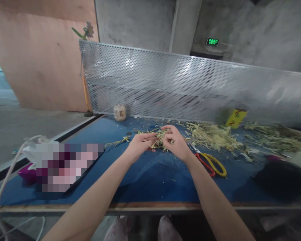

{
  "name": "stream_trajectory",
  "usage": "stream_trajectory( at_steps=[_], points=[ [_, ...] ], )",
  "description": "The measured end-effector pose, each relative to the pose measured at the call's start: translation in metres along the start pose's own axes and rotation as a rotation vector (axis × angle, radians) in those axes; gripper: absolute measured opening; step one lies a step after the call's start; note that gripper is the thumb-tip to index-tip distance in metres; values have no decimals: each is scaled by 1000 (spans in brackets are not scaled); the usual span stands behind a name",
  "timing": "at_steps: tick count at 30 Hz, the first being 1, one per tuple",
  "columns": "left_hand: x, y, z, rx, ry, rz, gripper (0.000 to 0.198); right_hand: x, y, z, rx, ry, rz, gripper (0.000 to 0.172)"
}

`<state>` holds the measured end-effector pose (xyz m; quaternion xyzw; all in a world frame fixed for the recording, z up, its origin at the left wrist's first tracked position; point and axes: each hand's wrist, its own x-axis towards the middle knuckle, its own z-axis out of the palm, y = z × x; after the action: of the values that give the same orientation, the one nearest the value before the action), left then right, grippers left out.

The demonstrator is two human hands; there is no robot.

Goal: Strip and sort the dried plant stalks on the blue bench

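Note:
Both of my hands meet over the middle of a blue-topped table [145,180]. My left hand [139,144] and my right hand [175,141] have their fingers curled round a small clump of dry yellowish plant stalks [160,140]. The fingertips of both pinch into the clump from either side. More loose stalks [213,135] lie in a pile just right of my right hand. Scissors with one red and one yellow handle [212,164] lie on the table beside my right wrist.
A perforated metal screen [185,87] stands along the table's far edge. A small jar [119,112] and a yellow box [236,117] sit by it. A white device with a cable [37,150] lies at left, a dark object [281,179] at right.

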<state>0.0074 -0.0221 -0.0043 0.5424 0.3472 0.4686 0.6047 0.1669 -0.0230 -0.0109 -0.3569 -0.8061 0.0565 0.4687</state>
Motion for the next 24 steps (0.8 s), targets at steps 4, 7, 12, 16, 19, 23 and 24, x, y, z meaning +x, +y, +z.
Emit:
stream_trajectory(
  at_steps=[4, 7, 12, 16, 19, 23, 24],
  points=[
    [-1, 2, 1, 9, 14, -11, 37, 0, 0, -1, 14, -8, -5, 26],
    [0, 0, 0, 29, -4, -5, 39, 0, -1, -1, 13, -11, 0, 26],
    [3, -4, -4, 47, -35, 30, 48, -1, 0, 0, 33, -29, -7, 26],
    [2, -3, -2, 40, -30, 28, 50, -1, 2, 0, 45, -31, -7, 26],
    [1, -1, -2, 46, -34, 38, 47, -1, 1, 0, 61, -51, -2, 27],
    [2, -3, -2, 52, -58, 61, 41, 0, 0, 0, 85, -97, 13, 27],
    [3, -3, -3, 54, -61, 65, 41, 0, 0, 0, 84, -100, 16, 27]
  ],
)
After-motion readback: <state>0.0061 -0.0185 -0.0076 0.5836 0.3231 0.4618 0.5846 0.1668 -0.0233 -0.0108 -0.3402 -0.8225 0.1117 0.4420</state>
